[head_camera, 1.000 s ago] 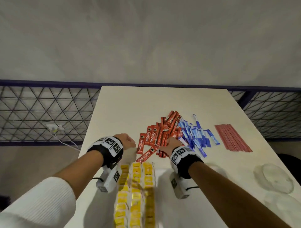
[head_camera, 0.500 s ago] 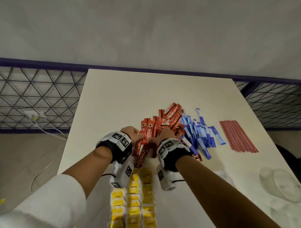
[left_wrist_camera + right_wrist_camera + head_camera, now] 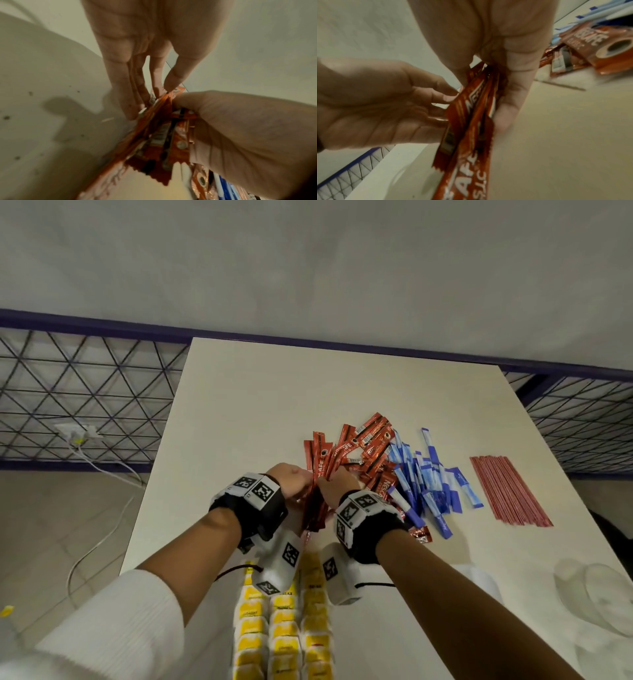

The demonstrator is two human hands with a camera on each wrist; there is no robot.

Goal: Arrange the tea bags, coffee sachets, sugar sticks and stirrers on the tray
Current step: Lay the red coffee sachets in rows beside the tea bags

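A bundle of red coffee sachets (image 3: 317, 508) stands on edge between my two hands, in front of the loose red coffee pile (image 3: 363, 446). My right hand (image 3: 337, 484) grips the bundle (image 3: 471, 115) with thumb and fingers curled round it. My left hand (image 3: 291, 482) pinches its upper edge (image 3: 161, 135) with the thumb and straight fingertips (image 3: 130, 108). Blue sugar sticks (image 3: 428, 481) lie right of the coffee pile, then a neat row of red stirrers (image 3: 507, 491). Yellow tea bags (image 3: 284, 628) lie in three rows on the white tray (image 3: 370, 645) under my wrists.
Clear round dishes (image 3: 603, 594) sit at the table's right front. A wire mesh fence (image 3: 85, 392) runs behind and beside the table. A wall socket with a cable (image 3: 77, 433) is low on the left. The far half of the table (image 3: 308, 385) is bare.
My hands have moved together at the near edge of the coffee pile. Sachets that lay flat there are now gathered upright in a bundle between them.
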